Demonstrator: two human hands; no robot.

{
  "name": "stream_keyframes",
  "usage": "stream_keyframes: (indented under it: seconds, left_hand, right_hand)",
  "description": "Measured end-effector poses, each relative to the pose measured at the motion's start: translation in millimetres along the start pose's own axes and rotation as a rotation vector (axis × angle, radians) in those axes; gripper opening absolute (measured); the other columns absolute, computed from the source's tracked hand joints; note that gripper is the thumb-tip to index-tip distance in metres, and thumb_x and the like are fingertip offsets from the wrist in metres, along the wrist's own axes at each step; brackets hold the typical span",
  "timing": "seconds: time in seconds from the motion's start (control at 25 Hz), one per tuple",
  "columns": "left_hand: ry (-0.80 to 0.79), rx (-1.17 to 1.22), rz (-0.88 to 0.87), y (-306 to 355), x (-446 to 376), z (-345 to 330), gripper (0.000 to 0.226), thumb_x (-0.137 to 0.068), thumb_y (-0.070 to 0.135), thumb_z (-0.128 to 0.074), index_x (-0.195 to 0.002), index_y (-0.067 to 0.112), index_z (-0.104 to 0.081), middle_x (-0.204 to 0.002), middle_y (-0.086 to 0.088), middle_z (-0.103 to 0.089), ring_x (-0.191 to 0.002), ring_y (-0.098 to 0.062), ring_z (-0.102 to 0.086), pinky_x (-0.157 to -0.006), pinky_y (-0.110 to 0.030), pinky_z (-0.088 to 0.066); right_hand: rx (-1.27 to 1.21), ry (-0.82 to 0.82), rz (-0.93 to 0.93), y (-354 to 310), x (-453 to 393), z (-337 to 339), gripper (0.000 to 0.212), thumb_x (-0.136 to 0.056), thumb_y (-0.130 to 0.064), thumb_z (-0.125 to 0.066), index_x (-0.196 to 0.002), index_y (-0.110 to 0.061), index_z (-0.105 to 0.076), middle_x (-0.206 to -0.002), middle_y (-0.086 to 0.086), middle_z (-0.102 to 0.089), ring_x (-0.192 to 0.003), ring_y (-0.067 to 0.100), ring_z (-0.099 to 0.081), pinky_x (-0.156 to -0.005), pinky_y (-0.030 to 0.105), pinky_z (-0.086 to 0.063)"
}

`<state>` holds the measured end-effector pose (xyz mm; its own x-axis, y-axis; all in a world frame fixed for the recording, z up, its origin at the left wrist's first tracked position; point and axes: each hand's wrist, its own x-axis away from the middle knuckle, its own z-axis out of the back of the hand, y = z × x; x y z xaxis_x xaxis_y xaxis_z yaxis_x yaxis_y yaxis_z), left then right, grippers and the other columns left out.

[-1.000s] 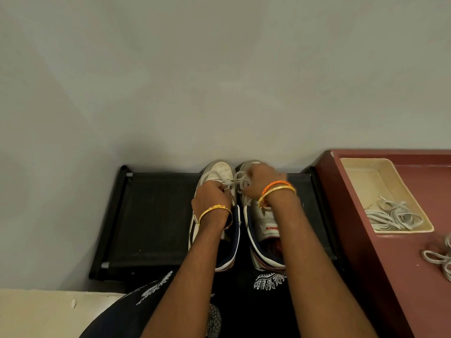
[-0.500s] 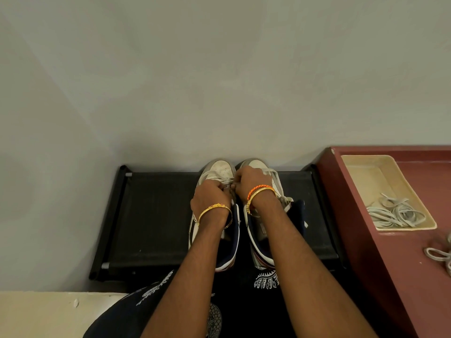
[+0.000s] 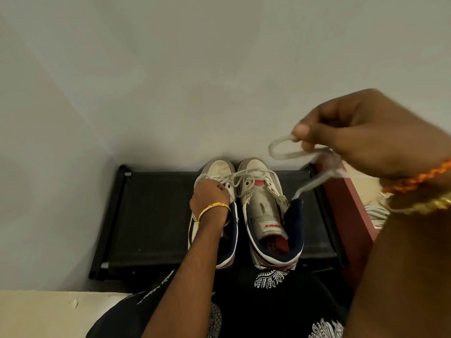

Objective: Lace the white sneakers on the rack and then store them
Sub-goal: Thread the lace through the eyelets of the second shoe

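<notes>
Right hand (image 3: 371,132) now raised clear above rack (image 3: 156,215), pinching lace (image 3: 290,152); left hand (image 3: 208,198) gripping sneaker (image 3: 219,169).

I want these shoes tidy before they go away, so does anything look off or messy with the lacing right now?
Yes. One white lace lies loosely across the toes of both sneakers, from the left sneaker to the right sneaker. The right hand holds a blurred loop of lace in the air. The right sneaker's upper eyelets look unlaced, its tongue bare.
</notes>
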<state>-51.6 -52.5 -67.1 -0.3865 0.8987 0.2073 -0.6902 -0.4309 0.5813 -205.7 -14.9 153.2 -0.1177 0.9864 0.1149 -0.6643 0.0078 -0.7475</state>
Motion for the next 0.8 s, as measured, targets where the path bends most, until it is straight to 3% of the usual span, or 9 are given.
stream_keyframes:
  seconds: [0.08,0.24,0.36,0.48,0.56,0.68,0.8]
  left_hand:
    - [-0.003,0.011,-0.001,0,0,0,0.017,-0.091,0.021,-0.058,-0.097,0.016,-0.073,-0.097,-0.004,-0.07,-0.086,-0.022,-0.063,-0.07,-0.029,-0.05]
    - [0.015,0.021,-0.022,0,3,0,0.018,-0.091,0.021,-0.057,-0.099,0.016,-0.073,-0.097,-0.003,-0.07,-0.082,-0.017,-0.061,-0.067,-0.027,-0.048]
    - [0.042,0.105,-0.009,0,5,1,0.016,-0.09,0.022,-0.058,-0.101,0.017,-0.068,-0.099,-0.002,-0.069,-0.085,-0.016,-0.061,-0.07,-0.027,-0.046]
    - [-0.002,0.147,-0.008,1,2,5,0.041,-0.092,0.024,-0.056,-0.131,0.021,-0.043,-0.119,-0.009,-0.061,-0.106,-0.028,-0.06,-0.084,-0.037,-0.049]
    - [-0.083,0.073,-0.021,1,-4,7,0.047,-0.096,0.021,-0.049,-0.141,0.023,-0.036,-0.131,-0.011,-0.054,-0.116,-0.03,-0.054,-0.091,-0.04,-0.046]
    - [-0.02,0.014,-0.05,0,-7,4,0.024,-0.096,0.019,-0.049,-0.116,0.016,-0.061,-0.115,-0.009,-0.063,-0.102,-0.026,-0.06,-0.079,-0.033,-0.047]
    - [-0.011,0.141,-0.114,-2,-11,3,0.019,-0.094,0.019,-0.055,-0.106,0.012,-0.067,-0.108,-0.009,-0.065,-0.097,-0.024,-0.062,-0.078,-0.027,-0.045]
  right_hand:
    - [0.021,0.026,-0.013,8,0,2,0.019,-0.087,-0.028,-0.063,-0.071,-0.018,-0.068,-0.069,-0.006,-0.067,-0.056,0.003,-0.051,-0.048,0.009,-0.039]
    - [0.063,0.02,-0.183,45,-38,-20,0.018,-0.091,-0.025,-0.059,-0.078,-0.014,-0.064,-0.073,-0.007,-0.059,-0.073,0.01,-0.053,-0.065,0.022,-0.042]
    - [-0.012,0.105,-0.244,82,-72,-60,0.023,-0.094,-0.028,-0.055,-0.085,-0.008,-0.062,-0.078,0.004,-0.058,-0.084,0.022,-0.055,-0.078,0.032,-0.046]
    - [0.007,0.138,-0.215,113,-90,-111,0.023,-0.092,-0.029,-0.059,-0.082,-0.008,-0.054,-0.088,0.011,-0.058,-0.087,0.026,-0.054,-0.073,0.031,-0.043]
    - [0.059,0.014,-0.164,126,-96,-135,0.025,-0.084,-0.02,-0.069,-0.1,-0.007,-0.055,-0.109,0.011,-0.056,-0.098,0.026,-0.055,-0.082,0.034,-0.047]
    - [0.316,-0.169,-0.08,139,-107,-150,0.05,-0.081,-0.011,-0.069,-0.128,-0.014,-0.052,-0.136,0.009,-0.041,-0.115,0.029,-0.051,-0.093,0.035,-0.045]
    - [0.381,-0.129,-0.036,143,-114,-159,0.032,-0.084,-0.01,-0.065,-0.116,-0.01,-0.064,-0.129,0.011,-0.046,-0.108,0.028,-0.054,-0.09,0.031,-0.045]
